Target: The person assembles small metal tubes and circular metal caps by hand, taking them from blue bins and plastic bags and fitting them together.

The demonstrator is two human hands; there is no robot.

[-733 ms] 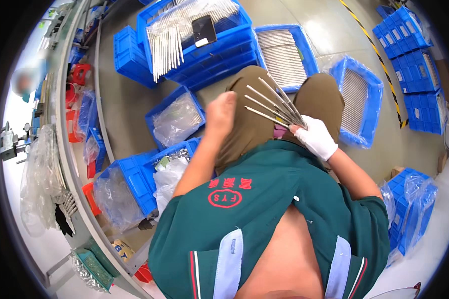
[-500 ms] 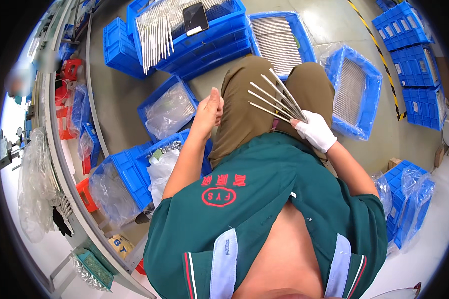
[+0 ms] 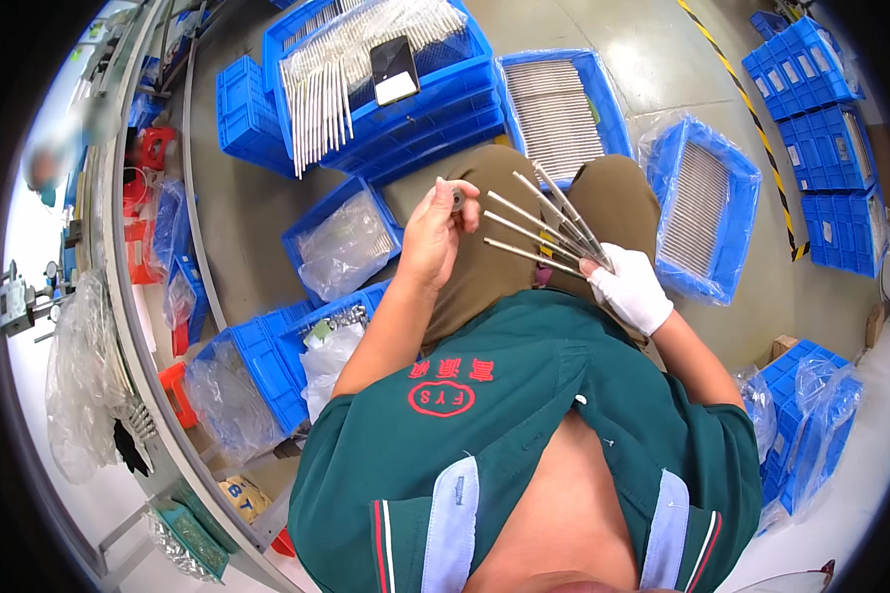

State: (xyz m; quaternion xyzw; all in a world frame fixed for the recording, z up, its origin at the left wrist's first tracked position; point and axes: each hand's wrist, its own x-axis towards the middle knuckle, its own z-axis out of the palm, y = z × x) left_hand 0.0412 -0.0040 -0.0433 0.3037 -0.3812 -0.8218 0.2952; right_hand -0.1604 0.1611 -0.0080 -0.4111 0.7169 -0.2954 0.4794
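My bare left hand (image 3: 435, 235) is raised over my left thigh, its thumb and fingers closed on a small round metal ring (image 3: 458, 201) with a dark hole. In my right hand (image 3: 628, 290), which wears a white glove, several slim metal rods (image 3: 562, 225) are gripped at one end. They fan out over my lap, their free ends pointing up and to the left. The ring sits a short way left of the rod tips, apart from them.
Ahead, stacked blue crates (image 3: 405, 124) carry more rods (image 3: 316, 109) and a phone (image 3: 395, 71). Rod-filled crates (image 3: 618, 124) stand beyond my knees and a plastic-lined one (image 3: 752, 212) to the right. A metal-framed bench (image 3: 133, 326) runs along the left.
My left hand has shifted right, closer to the rods, and turned so that the ring shows in its fingers. The right hand keeps its hold on the rods. The whole view has tilted slightly.
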